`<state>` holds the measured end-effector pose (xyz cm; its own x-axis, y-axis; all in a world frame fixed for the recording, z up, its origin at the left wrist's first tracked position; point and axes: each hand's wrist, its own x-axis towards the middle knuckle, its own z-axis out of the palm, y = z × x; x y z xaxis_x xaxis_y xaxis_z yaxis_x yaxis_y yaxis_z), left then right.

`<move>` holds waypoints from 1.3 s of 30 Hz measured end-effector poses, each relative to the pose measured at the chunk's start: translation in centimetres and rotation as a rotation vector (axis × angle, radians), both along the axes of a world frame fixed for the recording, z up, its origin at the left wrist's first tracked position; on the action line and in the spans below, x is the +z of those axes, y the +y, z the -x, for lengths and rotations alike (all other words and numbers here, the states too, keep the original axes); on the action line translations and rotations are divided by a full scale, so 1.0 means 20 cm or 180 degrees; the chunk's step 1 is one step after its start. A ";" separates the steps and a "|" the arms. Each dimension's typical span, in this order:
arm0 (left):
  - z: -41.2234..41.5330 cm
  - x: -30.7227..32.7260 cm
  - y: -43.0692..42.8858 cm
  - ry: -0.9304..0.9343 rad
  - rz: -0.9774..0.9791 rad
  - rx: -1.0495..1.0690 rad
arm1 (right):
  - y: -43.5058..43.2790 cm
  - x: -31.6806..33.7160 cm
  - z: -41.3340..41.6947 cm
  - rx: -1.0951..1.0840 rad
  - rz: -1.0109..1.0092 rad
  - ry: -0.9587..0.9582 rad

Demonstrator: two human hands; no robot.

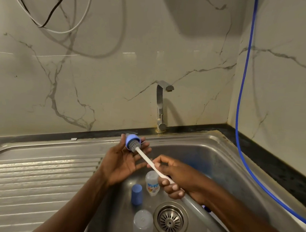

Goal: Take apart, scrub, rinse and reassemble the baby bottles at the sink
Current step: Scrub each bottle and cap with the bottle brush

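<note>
Filling the space behind both grips, a glossy wall (115,77) of pale stone with grey veins meets a second wall at a corner to the right. Under the grips lies a stainless steel sink (217,165). Its ridged drainboard (35,176) spreads left of the left grip, and a dark speckled worktop (280,170) edges it at the back and right. A blue hose (241,104) hangs down the corner, right of the right grip, and is cut off at the frame edge. Black and white cables (52,11) loop high on the left, their ends out of view. A squared metal tap (159,105) stands beyond the grips.

The right grip (178,175) is wrapped round the bottle brush (145,158). Its thin white shaft widens into a grey handle whose end is hidden under the forearm. The left grip (125,161), palm up, pinches a blue screw ring (129,141) at its fingertips. The brush's grey bristles are pushed through the ring, so most of the head is hidden.

Below the grips, in the basin, lie four things:
- a round slotted drain strainer (170,221);
- a translucent rounded piece (143,224), bottle or cover I cannot tell;
- a clear baby bottle (152,183) with blurred print, partly behind the right fingers;
- a small blue cap (136,194).
</note>
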<state>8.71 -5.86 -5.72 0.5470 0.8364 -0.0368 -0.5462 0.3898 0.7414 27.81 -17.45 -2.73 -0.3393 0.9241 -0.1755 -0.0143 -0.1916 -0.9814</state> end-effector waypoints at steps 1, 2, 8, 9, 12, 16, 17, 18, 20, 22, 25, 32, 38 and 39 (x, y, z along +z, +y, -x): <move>0.00 0.00 0.00 -0.0125 -0.0024 -0.0101 | -0.01 0.02 -0.01 0.0101 0.0196 0.0351; 0.00 0.00 0.00 -0.0103 -0.0058 -0.0139 | -0.01 0.02 -0.02 0.0130 0.0278 0.0499; -0.06 -0.07 0.03 0.1472 -0.0221 0.0926 | 0.02 -0.08 0.02 -0.0869 -0.1004 -0.1977; -0.06 -0.05 0.03 0.1523 -0.0222 0.0884 | 0.03 -0.10 0.02 -0.1006 -0.1431 -0.2583; -0.09 -0.02 0.01 0.1405 -0.0075 0.0772 | 0.04 -0.12 0.01 -0.0971 -0.1967 -0.3094; -0.07 0.00 -0.01 0.0419 0.0106 0.0461 | 0.01 -0.06 0.05 -0.0546 -0.0748 -0.1020; -0.04 0.01 -0.01 0.0000 0.0130 0.0251 | -0.01 -0.03 0.05 -0.0317 -0.0285 -0.0281; -0.01 0.02 -0.01 -0.0317 0.0133 0.0057 | -0.01 0.00 0.04 -0.0121 0.0000 0.0195; 0.02 0.01 -0.01 -0.0392 0.0074 -0.0085 | -0.02 0.02 0.04 0.0020 0.0240 0.0492; 0.02 -0.02 0.00 0.0152 0.0059 0.0203 | -0.01 0.00 0.06 -0.0272 -0.0001 -0.0165; 0.00 -0.04 0.02 0.0865 0.0000 0.0632 | 0.00 -0.07 0.05 -0.0871 -0.1413 -0.2612; -0.03 -0.01 -0.02 0.0468 0.0249 0.0233 | 0.01 -0.08 0.01 -0.0620 -0.1267 -0.2123; -0.02 -0.01 -0.02 0.0197 0.0081 0.0435 | 0.01 -0.03 -0.02 -0.0508 -0.0534 -0.1237; -0.03 -0.02 -0.01 0.0291 0.0039 0.0568 | 0.02 -0.04 -0.02 -0.0682 -0.0987 -0.1884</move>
<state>9.30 -6.11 -6.02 0.3839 0.9190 -0.0903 -0.5381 0.3021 0.7869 28.21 -17.03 -3.47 -0.0727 0.9973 0.0080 0.5331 0.0456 -0.8448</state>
